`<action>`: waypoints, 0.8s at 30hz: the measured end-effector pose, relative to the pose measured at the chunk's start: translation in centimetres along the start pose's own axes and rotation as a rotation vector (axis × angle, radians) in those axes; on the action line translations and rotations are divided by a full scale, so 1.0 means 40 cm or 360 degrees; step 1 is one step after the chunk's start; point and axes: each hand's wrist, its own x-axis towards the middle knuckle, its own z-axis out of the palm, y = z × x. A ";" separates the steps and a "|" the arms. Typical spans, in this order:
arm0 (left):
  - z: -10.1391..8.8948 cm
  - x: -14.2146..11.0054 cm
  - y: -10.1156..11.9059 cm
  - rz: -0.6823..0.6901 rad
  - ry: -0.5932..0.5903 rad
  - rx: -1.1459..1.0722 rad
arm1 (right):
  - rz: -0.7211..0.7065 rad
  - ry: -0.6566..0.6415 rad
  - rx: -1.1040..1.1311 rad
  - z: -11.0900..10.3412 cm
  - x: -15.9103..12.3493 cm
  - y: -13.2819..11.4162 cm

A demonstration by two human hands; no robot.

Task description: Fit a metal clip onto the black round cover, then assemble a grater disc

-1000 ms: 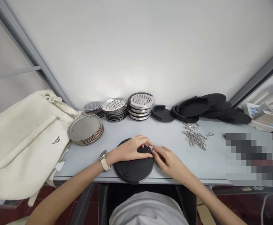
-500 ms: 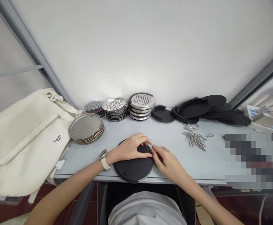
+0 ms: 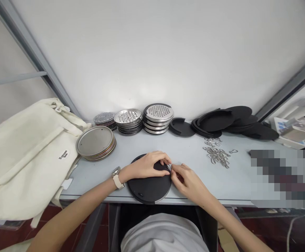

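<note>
The disc [image 3: 149, 187] lies at the front edge of the desk [image 3: 194, 150], under the left hand [image 3: 144, 166], whose thumb and fingertips frame a small clip [image 3: 169, 167]; whether they grip it, I cannot tell. The right hand [image 3: 186, 180] pinches at the clip by the disc's rim. The clip could spring loose if that narrow pinch slips. A sideways tug could swivel the disc, and if the left palm eases off, it could slide toward the lap.
</note>
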 end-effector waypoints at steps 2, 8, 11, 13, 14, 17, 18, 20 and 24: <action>-0.001 0.000 0.001 0.0020 -0.0024 0.0027 | -0.0006 0.0002 0.0002 0.001 -0.002 0.000; -0.004 0.000 0.005 0.0007 -0.0040 0.0037 | -0.0003 0.0014 -0.0011 0.002 -0.005 0.003; -0.005 0.000 0.006 -0.0013 -0.0045 0.0025 | 0.0009 0.0031 0.0009 0.002 -0.005 0.002; -0.005 0.001 0.007 -0.0027 -0.0043 0.0017 | 0.0030 0.0050 0.0041 0.003 -0.005 0.002; -0.005 0.002 0.008 -0.0029 -0.0040 0.0014 | 0.0045 0.0058 0.0059 0.004 -0.006 0.002; -0.004 0.002 0.006 -0.0016 -0.0033 0.0007 | 0.0085 0.0065 0.0091 0.006 -0.005 0.004; -0.004 0.002 0.005 -0.0006 -0.0031 0.0007 | 0.0093 0.0065 0.0094 0.007 -0.005 0.005; -0.004 0.001 0.004 0.0013 -0.0028 0.0009 | 0.0099 0.0072 0.0092 0.008 -0.004 0.006; -0.005 -0.003 0.005 -0.0009 -0.0011 -0.0008 | 0.0099 0.0104 0.0099 0.008 -0.005 0.007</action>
